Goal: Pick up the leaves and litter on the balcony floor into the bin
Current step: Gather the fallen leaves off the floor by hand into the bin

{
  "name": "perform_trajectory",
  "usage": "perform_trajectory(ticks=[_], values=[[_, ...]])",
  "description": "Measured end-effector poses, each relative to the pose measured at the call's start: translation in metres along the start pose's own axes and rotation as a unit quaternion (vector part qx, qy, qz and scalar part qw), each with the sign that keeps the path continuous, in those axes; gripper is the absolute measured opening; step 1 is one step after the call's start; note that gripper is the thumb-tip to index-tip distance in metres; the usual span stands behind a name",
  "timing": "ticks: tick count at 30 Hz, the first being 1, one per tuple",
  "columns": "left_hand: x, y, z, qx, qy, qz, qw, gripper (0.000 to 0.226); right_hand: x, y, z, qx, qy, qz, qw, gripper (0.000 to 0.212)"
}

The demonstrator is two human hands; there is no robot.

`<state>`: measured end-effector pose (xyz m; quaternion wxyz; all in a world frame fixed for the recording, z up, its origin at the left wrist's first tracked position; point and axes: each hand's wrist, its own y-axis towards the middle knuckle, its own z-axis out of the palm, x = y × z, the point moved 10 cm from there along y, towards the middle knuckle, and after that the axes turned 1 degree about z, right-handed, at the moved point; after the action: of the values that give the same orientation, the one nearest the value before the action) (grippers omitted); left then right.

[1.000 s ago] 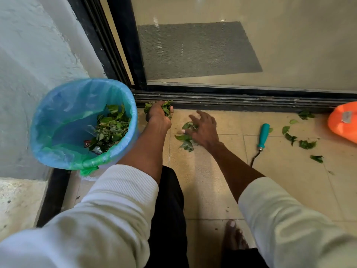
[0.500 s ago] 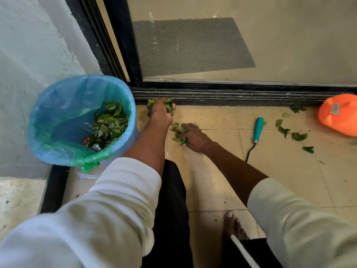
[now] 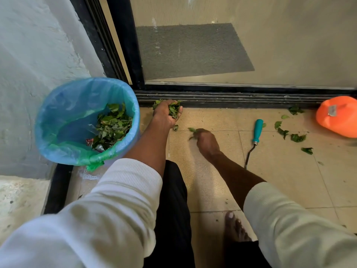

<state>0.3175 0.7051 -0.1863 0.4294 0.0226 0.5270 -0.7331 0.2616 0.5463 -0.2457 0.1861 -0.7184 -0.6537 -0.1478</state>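
Since a moment ago your right hand [image 3: 206,141] has bunched the floor leaves it was raking, and its fingers now curl shut around a few green scraps (blurred, so the exact grip is hard to read). Your left hand [image 3: 167,113] hovers just right of the bin [image 3: 58,117], cupped palm-up and closed loosely around a clump of leaves [image 3: 173,109], near the black door track [image 3: 231,97]. One small leaf [image 3: 175,128] lies on the floor [image 3: 280,180] between your hands. The bin, lined with a blue bag, already holds a heap of leaves and some litter. Farther right lie a teal-handled tool [image 3: 257,130], scattered leaves [image 3: 289,132] and an orange object [image 3: 340,117].
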Motion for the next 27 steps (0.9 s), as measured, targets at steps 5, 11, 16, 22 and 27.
perform_trajectory(ticks=[5,11,16,22,27], values=[[0.004,-0.004,0.004,0.03,0.046,-0.017,0.998,0.006,-0.064,-0.005,-0.039,-0.111,0.391,0.339,0.848,0.025],[0.017,-0.011,0.017,0.045,0.09,-0.026,0.995,0.011,0.008,0.016,-0.054,-0.034,0.776,0.325,0.539,0.023],[0.02,-0.01,0.031,0.057,0.094,-0.001,0.994,0.016,0.052,0.022,-0.075,-0.033,0.836,0.298,0.46,0.018],[0.017,-0.029,0.052,0.109,0.051,0.019,0.993,0.029,0.05,0.02,-0.077,-0.15,0.72,0.305,0.605,0.02],[0.015,-0.039,0.067,0.115,-0.024,0.044,0.992,0.03,0.075,0.019,-0.095,-0.177,0.695,0.272,0.642,0.027]])
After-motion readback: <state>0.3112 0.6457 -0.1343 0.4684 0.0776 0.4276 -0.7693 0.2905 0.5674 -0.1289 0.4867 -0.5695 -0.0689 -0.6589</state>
